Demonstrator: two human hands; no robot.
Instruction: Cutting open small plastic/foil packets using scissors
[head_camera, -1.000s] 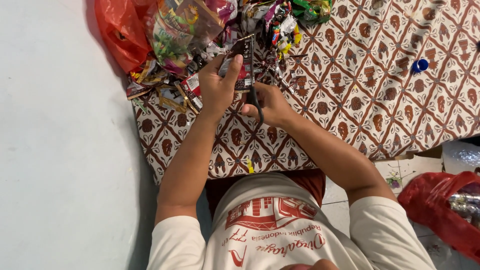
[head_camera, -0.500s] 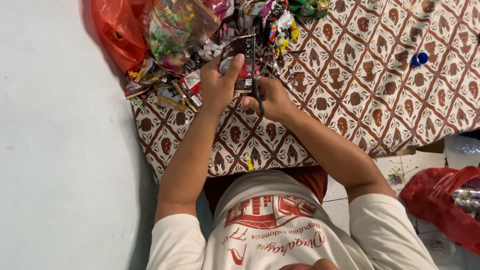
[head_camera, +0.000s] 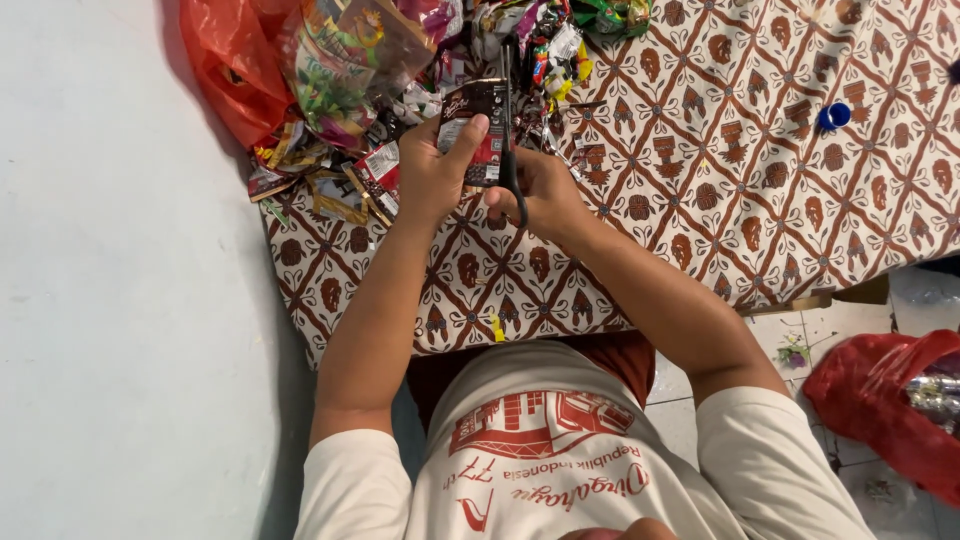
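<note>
Two hands work together: left hand (head_camera: 432, 172) pinches the dark sachet (head_camera: 474, 120) taut; right hand (head_camera: 540, 196), at three o'clock, grips scissors (head_camera: 511, 150), best cutting straight.

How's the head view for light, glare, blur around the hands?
Head view: even, soft light; faint shadow under the forearms on the patterned cloth. Small glints on the wrapper pile. Left hand, right hand, sachet and scissors sharp; no motion blur.

a low surface is covered by a brown-and-white patterned cloth (head_camera: 760, 190). a heap of coloured wrappers (head_camera: 400, 90) and an orange plastic bag (head_camera: 225, 60) are laid at its far left; a small blue cap (head_camera: 832, 116) is set well apart.
</note>
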